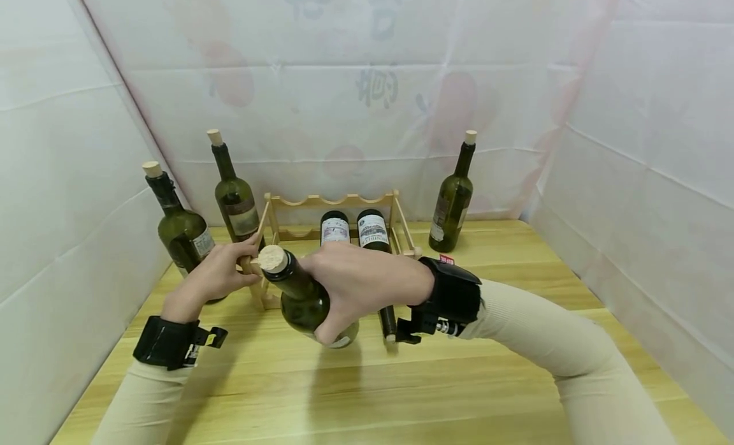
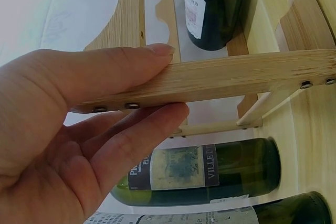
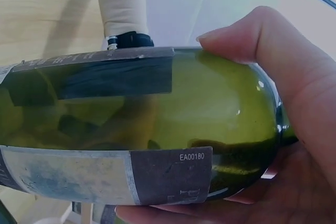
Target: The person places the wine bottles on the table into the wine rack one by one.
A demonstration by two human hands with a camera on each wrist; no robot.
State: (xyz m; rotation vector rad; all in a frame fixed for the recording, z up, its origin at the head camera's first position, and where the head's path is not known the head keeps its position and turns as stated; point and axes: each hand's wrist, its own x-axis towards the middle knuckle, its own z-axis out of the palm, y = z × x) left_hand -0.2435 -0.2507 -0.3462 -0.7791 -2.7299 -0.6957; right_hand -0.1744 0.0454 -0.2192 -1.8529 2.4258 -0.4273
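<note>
My right hand (image 1: 369,279) grips a corked green wine bottle (image 1: 304,308) around its shoulder, in front of the wooden wine rack (image 1: 321,201). The bottle tilts, its cork (image 1: 273,259) toward the upper left. In the right wrist view, the thumb lies along one side of the bottle (image 3: 220,98) and fingers pass beneath. My left hand (image 1: 220,276) pinches the rack's left side; the left wrist view shows a wooden bar (image 2: 236,77) between thumb and fingers. Two labelled bottles, one here (image 1: 335,227) and one here (image 1: 373,229), lie in the rack, partly hidden by my right hand.
Two corked bottles stand left of the rack, a nearer bottle (image 1: 183,231) and a farther bottle (image 1: 236,199). Another upright bottle (image 1: 453,206) stands to its right. White curtains (image 1: 355,113) enclose the wooden table (image 1: 436,387) at the back and sides.
</note>
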